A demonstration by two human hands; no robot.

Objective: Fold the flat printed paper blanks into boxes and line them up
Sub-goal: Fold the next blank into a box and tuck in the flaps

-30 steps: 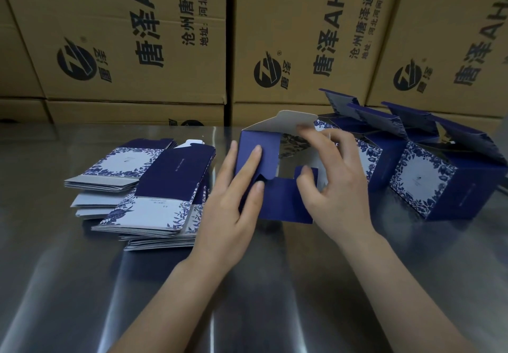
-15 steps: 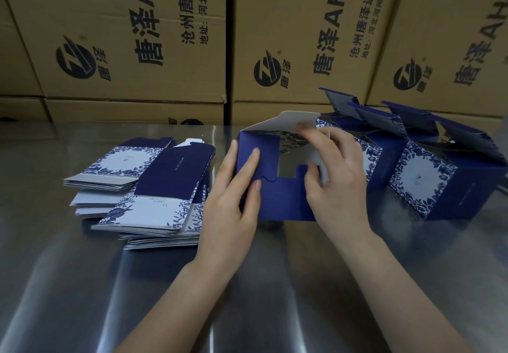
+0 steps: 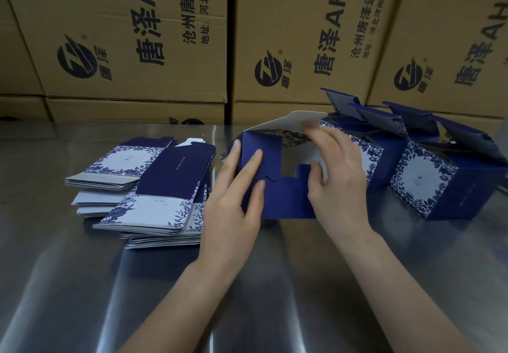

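Observation:
A half-folded dark blue box (image 3: 283, 196) lies on its side at the table's middle, its bottom flaps facing me. My left hand (image 3: 236, 198) presses flat on its left flap. My right hand (image 3: 335, 176) grips its right side, thumb on the notched flap, fingers over the top edge. A white inner flap sticks up behind. Flat printed blanks (image 3: 162, 187) lie in loose stacks to the left. To the right stand folded blue-and-white boxes (image 3: 434, 179) in a row with their lids up.
The work surface is a shiny steel table (image 3: 275, 284). Large brown cartons (image 3: 302, 36) with black print form a wall along its far edge, right behind the boxes and blanks.
The bottom flaps have closed in further. My right thumb moved up along the notched flap, and my left fingers slid a little over the left flap.

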